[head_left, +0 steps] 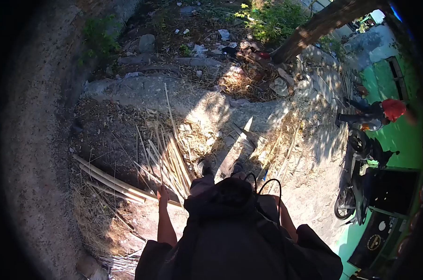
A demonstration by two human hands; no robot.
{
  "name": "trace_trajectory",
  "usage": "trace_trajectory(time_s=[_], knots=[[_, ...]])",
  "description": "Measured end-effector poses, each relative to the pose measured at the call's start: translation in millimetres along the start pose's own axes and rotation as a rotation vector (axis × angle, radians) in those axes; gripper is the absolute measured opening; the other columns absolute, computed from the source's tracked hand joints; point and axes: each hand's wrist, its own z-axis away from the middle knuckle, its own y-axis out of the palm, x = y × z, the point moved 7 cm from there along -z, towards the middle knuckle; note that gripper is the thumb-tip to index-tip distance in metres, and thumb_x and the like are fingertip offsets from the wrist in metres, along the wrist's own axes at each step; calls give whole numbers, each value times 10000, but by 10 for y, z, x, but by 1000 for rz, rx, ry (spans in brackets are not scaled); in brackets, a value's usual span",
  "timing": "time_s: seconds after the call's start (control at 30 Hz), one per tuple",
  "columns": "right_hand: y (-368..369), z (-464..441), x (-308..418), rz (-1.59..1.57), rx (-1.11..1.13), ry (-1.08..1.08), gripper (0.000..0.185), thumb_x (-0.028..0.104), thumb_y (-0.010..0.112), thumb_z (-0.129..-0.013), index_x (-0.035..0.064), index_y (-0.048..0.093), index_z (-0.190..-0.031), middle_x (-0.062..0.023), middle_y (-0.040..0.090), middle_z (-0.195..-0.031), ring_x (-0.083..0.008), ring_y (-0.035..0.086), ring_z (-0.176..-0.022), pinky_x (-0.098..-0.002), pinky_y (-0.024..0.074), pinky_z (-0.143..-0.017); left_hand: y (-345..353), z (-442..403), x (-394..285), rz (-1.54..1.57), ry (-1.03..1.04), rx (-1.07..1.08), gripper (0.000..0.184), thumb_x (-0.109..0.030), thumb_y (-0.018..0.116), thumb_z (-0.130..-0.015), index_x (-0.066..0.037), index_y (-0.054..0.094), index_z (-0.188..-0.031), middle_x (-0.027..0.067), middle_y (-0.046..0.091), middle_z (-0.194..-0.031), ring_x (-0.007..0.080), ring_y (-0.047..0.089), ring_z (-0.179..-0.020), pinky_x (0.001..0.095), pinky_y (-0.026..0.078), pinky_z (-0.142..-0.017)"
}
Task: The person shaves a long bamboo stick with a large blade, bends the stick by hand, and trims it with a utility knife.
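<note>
My left hand (163, 192) is closed around the lower end of a thin bamboo strip (161, 164) that points away from me. Just beyond it, a loose bundle of split bamboo strips (175, 161) lies fanned out on the ground. Thicker bamboo poles (109, 179) run from the left to beneath that hand. On my right side the bare forearm (287, 223) shows, but dark clothing and a black cord hide the hand and its fingers. A pale pointed board (237, 144) lies ahead of my feet.
A person in a red head covering (393, 110) is at the right, by a green wall (379, 84). A parked motorcycle (354, 186) stands nearby. A tree trunk (323, 27) leans at the upper right. A rough wall (34, 140) borders the left; a stone ledge (141, 93) crosses ahead.
</note>
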Motion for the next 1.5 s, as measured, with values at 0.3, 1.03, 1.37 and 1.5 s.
trace_trajectory(time_s=[0.3,1.03,1.37,1.5], knots=[[283,662,322,-19,-248,120,319,181,624,-1007,-23,648,-1250,-125,740,-988,-196,715,-796,-355,575,-704,272,39,-587,-224,164,58,299,-311,419,-1041,-146,485,-801,-16,362,-511,133,384,-348,329,304,-326],[586,-106,-316,-137,-171,-343,320,193,629,-1014,-17,651,-1254,-115,741,-991,-194,716,-798,-359,562,-673,1100,195,-1442,-857,603,126,448,-397,461,-1039,-25,589,-825,123,569,-684,270,583,-647,437,460,-657],[-34,-1273,1558,68,5,-165,255,238,662,-942,10,739,-1025,-124,737,-849,-210,731,-718,-355,586,-653,1570,668,-742,-668,265,-58,573,-529,831,-822,-80,478,-862,34,539,-585,165,591,-517,359,462,-512],[77,-1470,2199,823,149,-258,495,469,630,-872,-5,769,-870,-200,756,-856,-313,753,-812,-430,592,-792,1901,1025,-652,-848,235,-153,705,-592,909,-664,-29,533,-863,123,643,-717,234,680,-649,409,534,-694]])
